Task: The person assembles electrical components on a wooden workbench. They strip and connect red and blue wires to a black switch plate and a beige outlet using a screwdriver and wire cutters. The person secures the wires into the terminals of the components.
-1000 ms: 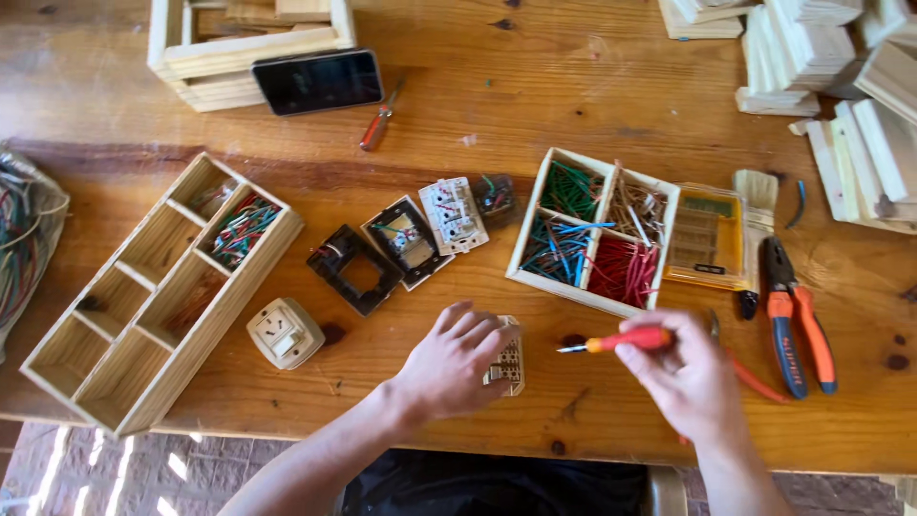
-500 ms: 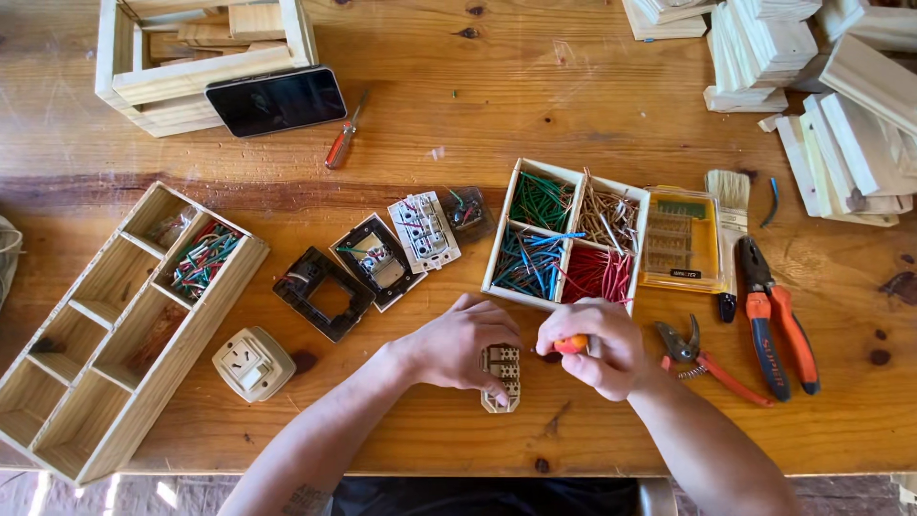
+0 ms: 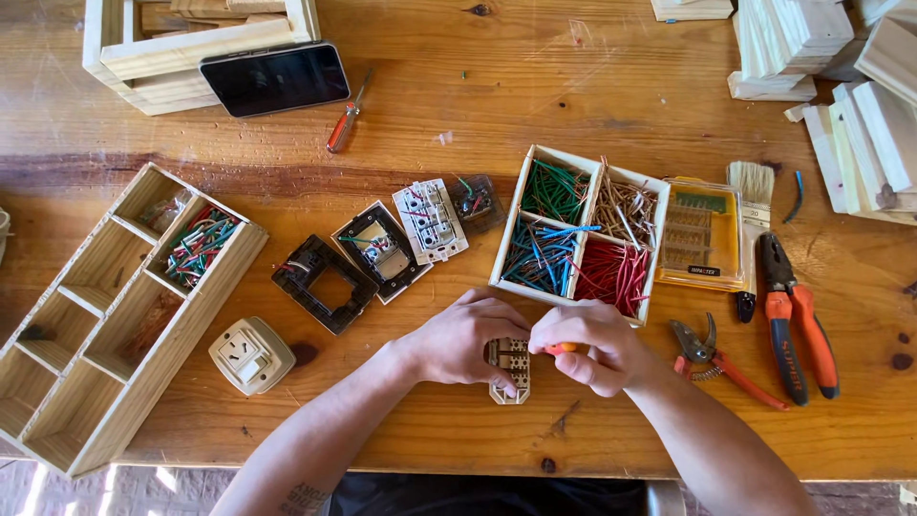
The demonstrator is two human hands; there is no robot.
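- As the two hands are meeting at the near edge of the wooden table (image 3: 611, 86), the left hand (image 3: 468, 336) is pressing down on a small beige switch module (image 3: 509, 370), its fingers curled over the module's left and upper side.
- The right hand (image 3: 597, 344) is closing its fingers around an orange-handled screwdriver (image 3: 559, 349); only a short stretch of the handle is showing, pointing toward the module, and the tip is hidden.
- The module is lying flat on the table between both hands, just in front of a four-compartment wooden box (image 3: 576, 229) that is holding green, bare copper, blue and red wire pieces.
- Right of the right hand, red-handled wire strippers (image 3: 718, 361) are lying near orange-and-black pliers (image 3: 798, 320); a yellow bit case (image 3: 702, 234) and a paintbrush (image 3: 752, 191) are sitting behind them.
- Left of the box, a black frame (image 3: 323, 284), a second switch plate (image 3: 380, 250) and a white terminal block (image 3: 432, 220) are lying side by side.
- A beige wall socket (image 3: 250, 355) is resting beside a long wooden divider tray (image 3: 95, 354), one compartment of which is holding mixed coloured wires.
- At the far edge, a dark phone (image 3: 274, 78) is leaning on a wooden crate (image 3: 124, 48), with a small red screwdriver (image 3: 342, 127) close by.
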